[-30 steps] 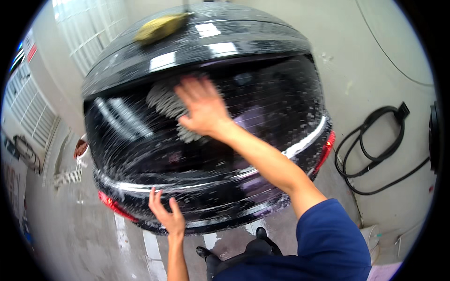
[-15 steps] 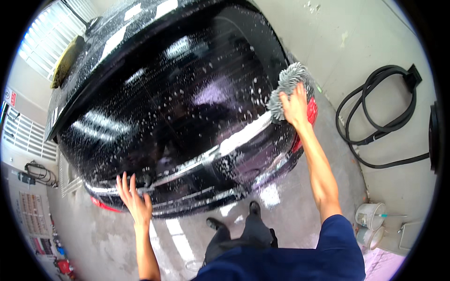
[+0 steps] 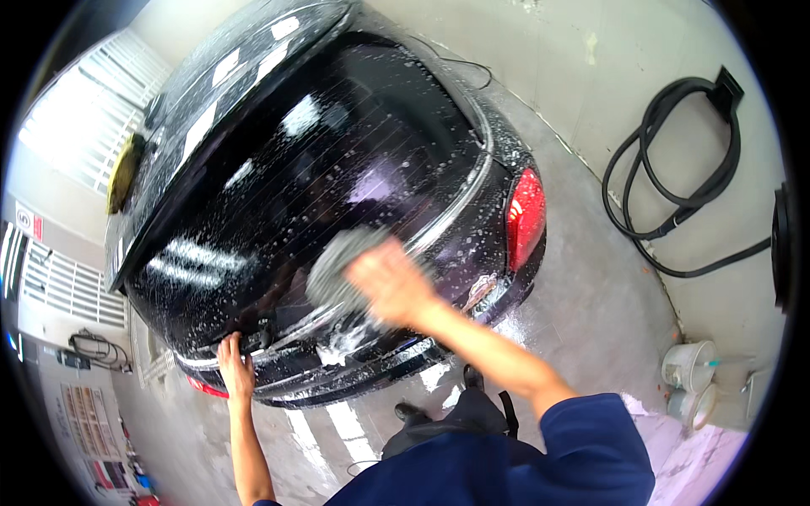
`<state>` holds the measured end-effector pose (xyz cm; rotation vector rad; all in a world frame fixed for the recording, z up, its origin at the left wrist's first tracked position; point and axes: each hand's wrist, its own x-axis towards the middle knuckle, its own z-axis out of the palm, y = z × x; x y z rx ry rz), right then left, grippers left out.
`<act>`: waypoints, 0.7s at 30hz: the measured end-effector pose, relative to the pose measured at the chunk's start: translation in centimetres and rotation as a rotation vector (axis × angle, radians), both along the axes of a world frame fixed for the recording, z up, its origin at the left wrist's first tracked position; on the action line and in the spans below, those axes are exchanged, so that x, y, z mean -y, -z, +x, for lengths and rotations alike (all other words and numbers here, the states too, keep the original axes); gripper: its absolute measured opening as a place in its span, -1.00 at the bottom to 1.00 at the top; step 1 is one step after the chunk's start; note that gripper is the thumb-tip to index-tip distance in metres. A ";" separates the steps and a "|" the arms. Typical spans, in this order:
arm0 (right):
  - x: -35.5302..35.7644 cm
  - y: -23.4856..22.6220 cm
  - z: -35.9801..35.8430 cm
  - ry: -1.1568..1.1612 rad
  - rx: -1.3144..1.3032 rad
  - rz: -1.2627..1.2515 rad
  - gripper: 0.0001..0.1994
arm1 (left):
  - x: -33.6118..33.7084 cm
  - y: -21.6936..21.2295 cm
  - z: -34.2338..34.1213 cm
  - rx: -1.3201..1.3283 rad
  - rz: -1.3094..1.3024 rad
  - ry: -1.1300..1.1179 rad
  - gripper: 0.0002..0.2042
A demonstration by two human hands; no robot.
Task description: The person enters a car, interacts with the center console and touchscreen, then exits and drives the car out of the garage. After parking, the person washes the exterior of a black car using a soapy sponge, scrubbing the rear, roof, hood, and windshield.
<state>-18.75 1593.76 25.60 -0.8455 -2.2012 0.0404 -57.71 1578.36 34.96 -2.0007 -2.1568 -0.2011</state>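
- When seen from above, filling most of the middle: black car (image 3: 405,325), with rear side near, wet, sprinkled with drops and with white foam (image 3: 337,347).
- Set into this car: dark rear window (image 3: 278,181), wide and shiny; along its lower edge, curving: bright trim strip (image 3: 456,207).
- At the right, on the pale wall (image 3: 591,110): black hose (image 3: 732,162), hung in big loops.
- Below this hose, near the foot of the wall: two white buckets (image 3: 685,366), one just beside the other.
- On the right rear corner of the car: red tail light (image 3: 527,219).
- Far left, at the side of the roof (image 3: 190,72): yellow wash pad (image 3: 124,175).
- Over the lower part of the rear window, beside the trim strip: grey wash mitt (image 3: 333,271), rather blurred.
- Upon this mitt: right hand (image 3: 390,282), laid from above, blurred too; how tightly closed, cannot tell.
- Under the left part of the window, touching the car: left hand (image 3: 234,364), fingers slightly bent and loose, gripping nothing.
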 end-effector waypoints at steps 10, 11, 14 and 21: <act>-8.7 1.3 14.3 0.750 -0.112 -0.268 -0.24 | 0.5 -2.2 -5.5 -0.156 -0.070 0.218 -0.60; -5.4 1.7 11.1 0.740 -0.086 -0.257 -0.24 | 0.6 -2.8 -5.8 -0.170 -0.120 0.221 -0.65; 6.0 2.1 -2.0 0.613 -0.072 -0.158 -0.24 | 0.9 -3.6 -7.3 -0.309 -0.131 0.341 -0.71; 24.5 3.4 -33.5 0.310 0.299 -0.221 -0.27 | 5.1 -5.5 -7.3 -0.291 -0.033 0.502 -0.78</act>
